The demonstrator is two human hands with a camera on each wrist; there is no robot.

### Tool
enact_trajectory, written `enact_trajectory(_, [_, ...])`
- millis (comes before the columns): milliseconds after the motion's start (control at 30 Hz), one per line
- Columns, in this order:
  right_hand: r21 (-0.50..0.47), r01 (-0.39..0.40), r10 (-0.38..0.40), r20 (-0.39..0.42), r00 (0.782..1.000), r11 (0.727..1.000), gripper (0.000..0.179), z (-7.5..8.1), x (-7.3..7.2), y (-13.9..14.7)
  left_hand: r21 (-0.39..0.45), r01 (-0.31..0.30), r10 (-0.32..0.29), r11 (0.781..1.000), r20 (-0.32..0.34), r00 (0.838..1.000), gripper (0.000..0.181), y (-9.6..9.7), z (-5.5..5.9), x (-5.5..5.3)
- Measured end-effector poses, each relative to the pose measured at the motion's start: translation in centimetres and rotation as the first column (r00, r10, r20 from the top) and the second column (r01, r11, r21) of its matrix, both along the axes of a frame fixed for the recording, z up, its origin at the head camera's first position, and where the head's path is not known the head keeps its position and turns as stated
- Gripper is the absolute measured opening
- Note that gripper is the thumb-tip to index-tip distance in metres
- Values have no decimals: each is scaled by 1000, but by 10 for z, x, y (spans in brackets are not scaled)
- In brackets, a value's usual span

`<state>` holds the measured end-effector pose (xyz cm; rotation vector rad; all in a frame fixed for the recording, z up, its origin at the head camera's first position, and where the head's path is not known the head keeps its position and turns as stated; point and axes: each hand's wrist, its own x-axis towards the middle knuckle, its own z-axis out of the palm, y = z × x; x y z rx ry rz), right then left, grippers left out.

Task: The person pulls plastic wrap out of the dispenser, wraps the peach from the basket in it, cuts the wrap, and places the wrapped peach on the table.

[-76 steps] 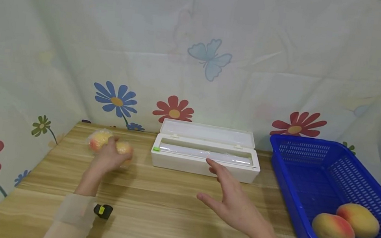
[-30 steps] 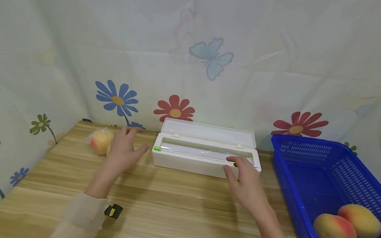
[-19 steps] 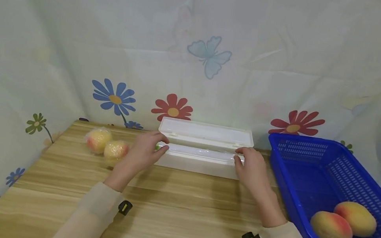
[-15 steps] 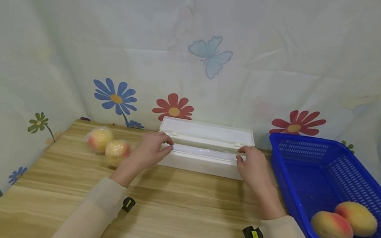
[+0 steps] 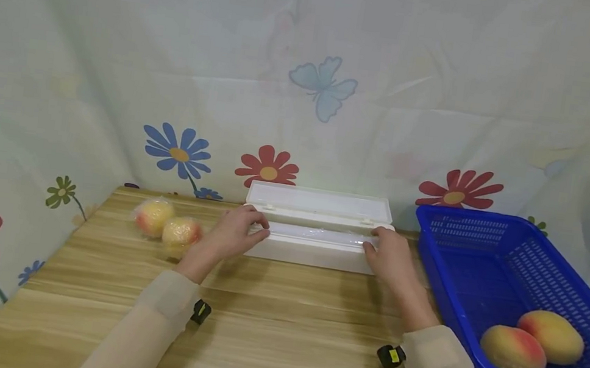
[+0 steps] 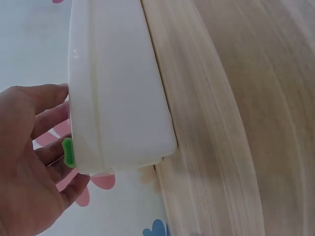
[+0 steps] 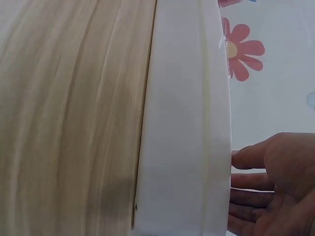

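Observation:
A white cling film dispenser with its lid raised stands at the back of the table. A roll of clear cling film lies in its slot. My left hand is over the dispenser's left end, thumb and fingertips by the film's front edge. My right hand is placed likewise at the right end. In the left wrist view a green slider tab shows beside the left fingers. In the right wrist view the thumb touches the box's edge. Whether either hand pinches the film is hidden.
Two film-wrapped peaches, one farther left and one nearer, lie left of the dispenser. A blue plastic basket at the right holds two unwrapped peaches. A flowered curtain hangs right behind the table.
My left hand has let go of the nearer wrapped peach and moved right to the dispenser. The right hand has moved forward to the dispenser's right end. Both have barely moved in the last half second.

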<state>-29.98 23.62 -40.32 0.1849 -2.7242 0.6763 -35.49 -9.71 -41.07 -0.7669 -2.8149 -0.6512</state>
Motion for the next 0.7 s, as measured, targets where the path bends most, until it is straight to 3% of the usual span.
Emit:
enact_trajectory(167, [54,46,-54,144,988,997,38,7,-7,-3,3,9,-9,1000,49,999,15,0,5,-7])
enact_trajectory(300, [91,55,-73,210,975,994,38,10,-15,-5,14,7,-9,1000,100,995,14,0,9,-10])
enact_trajectory(500, [120,63,-90,231,969,991,32,11,-22,-4,58,4,-12,998,126,992,12,0,10,-11])
enact_trajectory(700, [138,65,-92,199,976,988,23,13,-25,-4,94,-2,-4,996,68,998,11,1,9,-12])
